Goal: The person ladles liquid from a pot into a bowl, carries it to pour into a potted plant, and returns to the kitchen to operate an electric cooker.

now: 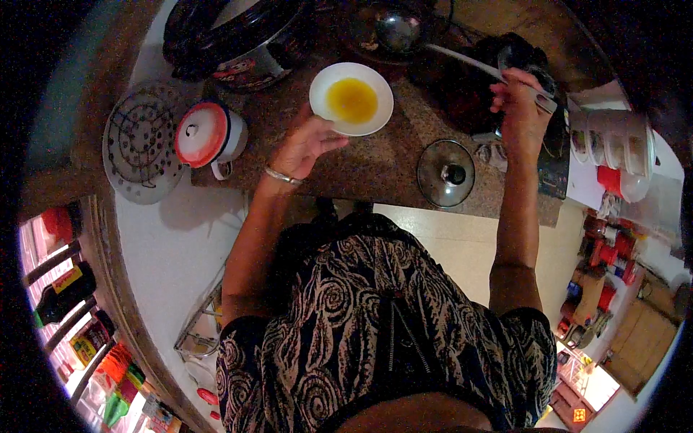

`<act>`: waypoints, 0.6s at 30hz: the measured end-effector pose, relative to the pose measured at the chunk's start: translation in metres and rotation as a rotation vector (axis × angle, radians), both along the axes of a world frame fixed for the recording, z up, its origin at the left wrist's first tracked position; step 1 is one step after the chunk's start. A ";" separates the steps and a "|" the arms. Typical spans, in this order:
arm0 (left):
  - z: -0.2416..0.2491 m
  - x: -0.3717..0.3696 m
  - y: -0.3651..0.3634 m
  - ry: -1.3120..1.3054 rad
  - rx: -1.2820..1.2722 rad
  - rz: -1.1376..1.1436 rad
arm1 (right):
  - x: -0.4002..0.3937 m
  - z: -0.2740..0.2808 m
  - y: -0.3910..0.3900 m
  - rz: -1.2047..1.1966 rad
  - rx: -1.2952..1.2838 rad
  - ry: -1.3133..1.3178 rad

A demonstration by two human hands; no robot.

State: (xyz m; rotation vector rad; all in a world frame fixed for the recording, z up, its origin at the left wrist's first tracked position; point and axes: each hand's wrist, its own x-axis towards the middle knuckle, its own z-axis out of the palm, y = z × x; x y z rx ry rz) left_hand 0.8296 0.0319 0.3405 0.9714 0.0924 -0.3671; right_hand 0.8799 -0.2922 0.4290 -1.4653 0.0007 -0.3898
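Observation:
My left hand [310,146] grips the near rim of a white bowl [319,81], shallow and holding some yellow liquid [352,101]. To the right, my right hand [521,108] is closed round the handle of a long metal ladle [465,59]. The ladle's round head sits over a dark pan [361,45] at the back of the counter; the pan's contents are too dark to make out. Between my forearms, near the counter's front edge, lies a glass lid [433,177] with a black knob.
A white enamel pot [232,138] with a red-and-white lid [202,133] stands at the left, beside a perforated round rack [144,141] on the wall. A large black cooker [249,61] is behind it. Stacked plates [613,144] are at the right.

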 end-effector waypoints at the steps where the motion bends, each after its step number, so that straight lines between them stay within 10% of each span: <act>1: 0.001 0.002 -0.002 -0.004 0.009 0.005 | 0.000 0.004 0.000 -0.028 0.019 0.010; 14: 0.015 0.021 -0.028 0.014 0.022 0.003 | -0.049 0.008 -0.014 0.066 -0.236 -0.015; 18: 0.019 0.017 -0.027 0.004 -0.032 0.007 | -0.055 0.009 -0.011 0.234 -0.530 -0.394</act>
